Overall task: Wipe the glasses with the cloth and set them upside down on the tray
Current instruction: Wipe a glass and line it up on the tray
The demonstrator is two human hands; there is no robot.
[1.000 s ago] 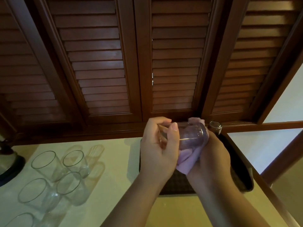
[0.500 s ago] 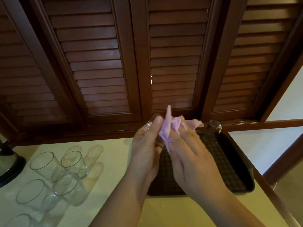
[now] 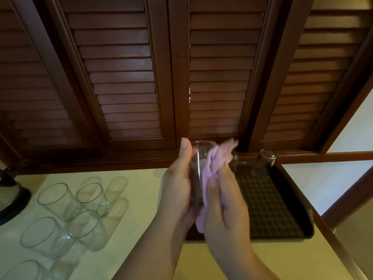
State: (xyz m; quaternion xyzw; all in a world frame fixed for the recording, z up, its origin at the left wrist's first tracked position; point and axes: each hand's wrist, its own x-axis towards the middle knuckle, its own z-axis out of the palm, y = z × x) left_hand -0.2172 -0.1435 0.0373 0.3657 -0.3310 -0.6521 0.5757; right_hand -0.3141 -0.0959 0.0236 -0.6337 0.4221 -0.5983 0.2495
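My left hand (image 3: 178,184) grips a clear glass (image 3: 198,166) held upright above the near-left part of the dark tray (image 3: 270,209). My right hand (image 3: 226,203) presses a pink cloth (image 3: 216,164) against the glass's right side; the cloth's lower end hangs between my palms. An upside-down glass (image 3: 264,164) stands at the tray's far end, and another glass (image 3: 234,158) shows partly behind the cloth. Several clear glasses (image 3: 80,211) stand mouth-up on the counter to the left.
Dark wooden louvred shutters (image 3: 181,77) rise right behind the cream counter (image 3: 141,199). A dark-based appliance (image 3: 10,199) sits at the far left edge. The counter's wooden edge (image 3: 333,239) runs along the right of the tray.
The glass went from lying sideways in the cloth to standing upright in my left hand. My right hand shifted the cloth along its side.
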